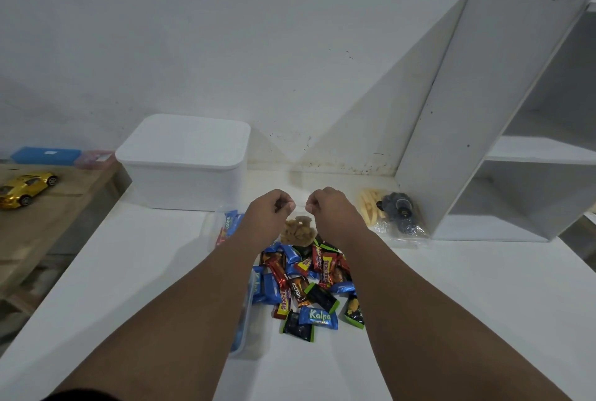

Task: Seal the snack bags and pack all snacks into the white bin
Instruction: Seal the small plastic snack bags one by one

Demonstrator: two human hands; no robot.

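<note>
Clear plastic snack bag [298,232] with brown pieces inside is held by its top edge between both hands; the left hand [269,212] and the right hand [332,207] each pinch that edge with curled fingers; wrapped candies [306,287] lie heaped on the tabletop [451,304] just below; the white bin [183,168], lid on, stands behind-left; further filled bags [392,216] lie at the right.

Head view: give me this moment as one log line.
step: sealing | left hand: pinches clear snack bag top | right hand: pinches same top | white bin: lid on | wrapped snacks: piled, unpacked
</note>
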